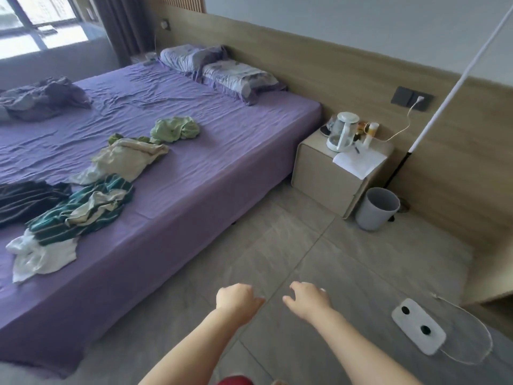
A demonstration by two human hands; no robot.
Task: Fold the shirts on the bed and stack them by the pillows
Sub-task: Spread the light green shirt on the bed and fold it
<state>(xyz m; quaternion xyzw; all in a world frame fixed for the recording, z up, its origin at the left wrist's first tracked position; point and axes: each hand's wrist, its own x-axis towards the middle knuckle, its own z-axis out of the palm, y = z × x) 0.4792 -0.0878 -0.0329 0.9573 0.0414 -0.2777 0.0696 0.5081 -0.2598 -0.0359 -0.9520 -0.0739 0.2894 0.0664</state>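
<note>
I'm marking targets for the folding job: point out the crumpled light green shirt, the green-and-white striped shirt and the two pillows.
Crumpled light green shirt (175,129), head view: middle of the bunched cloth.
Green-and-white striped shirt (83,209), head view: its striped middle.
Two lilac patterned pillows (238,77), head view: top of the nearer one.

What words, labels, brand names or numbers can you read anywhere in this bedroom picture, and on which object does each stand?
None can be read.
Sheet of paper on the nightstand: any writing is too blurred to make out.
Bottles behind the kettle: labels too small to read.
Shirts on the bed: stripes only, no print visible.
</note>
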